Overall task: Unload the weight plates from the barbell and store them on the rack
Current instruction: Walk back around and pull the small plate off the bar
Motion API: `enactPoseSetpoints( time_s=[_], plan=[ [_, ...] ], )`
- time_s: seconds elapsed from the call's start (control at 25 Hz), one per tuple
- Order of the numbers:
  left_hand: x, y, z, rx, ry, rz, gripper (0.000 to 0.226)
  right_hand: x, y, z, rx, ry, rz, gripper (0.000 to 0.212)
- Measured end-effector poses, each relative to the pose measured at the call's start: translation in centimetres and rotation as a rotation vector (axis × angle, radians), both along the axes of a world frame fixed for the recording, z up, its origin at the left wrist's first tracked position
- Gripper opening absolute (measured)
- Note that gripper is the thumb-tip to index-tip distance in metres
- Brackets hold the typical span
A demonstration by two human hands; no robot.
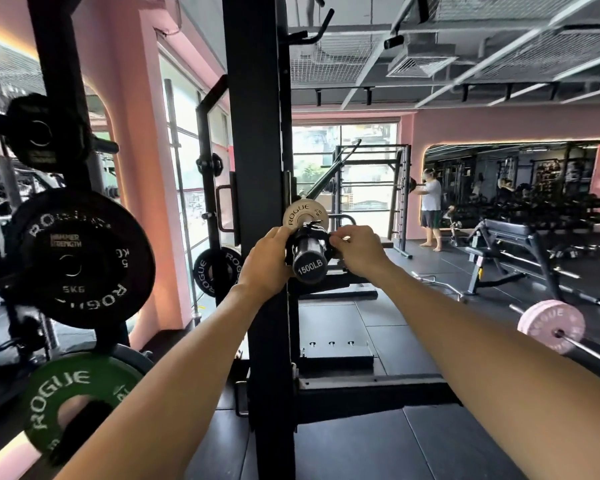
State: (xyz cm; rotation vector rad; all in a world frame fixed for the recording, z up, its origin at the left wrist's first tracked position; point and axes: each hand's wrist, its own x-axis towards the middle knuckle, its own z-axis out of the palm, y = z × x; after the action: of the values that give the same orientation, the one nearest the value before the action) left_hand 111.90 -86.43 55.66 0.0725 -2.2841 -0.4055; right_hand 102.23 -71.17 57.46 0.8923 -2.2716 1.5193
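The barbell sleeve points at me, its end cap marked 1500LB. A black collar sits on the sleeve, with a small white Rogue plate just behind it. My left hand grips the collar from the left. My right hand pinches the collar's right side. The storage rack stands at left, holding a black 5 kg plate and a green Rogue plate lower down.
A black rack upright rises just behind my hands. Black plates hang on a peg behind it. A pink-plated barbell lies on the floor at right, near a bench. A person stands far back.
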Motion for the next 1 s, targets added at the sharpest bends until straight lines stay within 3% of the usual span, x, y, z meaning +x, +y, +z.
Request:
enactPoseSetpoints(
  time_s=[0.4, 0.56, 0.84, 1.0],
  plan=[
    [-8.6, -4.4, 0.3, 0.051, -0.005, -0.003, 0.043, -8.9, -5.1, 0.5, 0.059, 0.055, -0.024, 0.024],
    [-12.6, -6.7, 0.6, 0.059, -0.043, 0.003, 0.040, -12.5, -7.6, 0.7, 0.026, -0.050, -0.098, 0.035],
    [-18.5, -10.4, 1.1, 0.012, -0.090, 0.016, 0.053, -18.0, -11.4, 0.8, -0.054, -0.229, -0.136, 0.033],
    [-21.0, -11.8, 1.0, -0.002, -0.094, 0.008, 0.057, -20.3, -13.0, 1.0, 0.026, -0.200, -0.165, 0.032]
  ],
)
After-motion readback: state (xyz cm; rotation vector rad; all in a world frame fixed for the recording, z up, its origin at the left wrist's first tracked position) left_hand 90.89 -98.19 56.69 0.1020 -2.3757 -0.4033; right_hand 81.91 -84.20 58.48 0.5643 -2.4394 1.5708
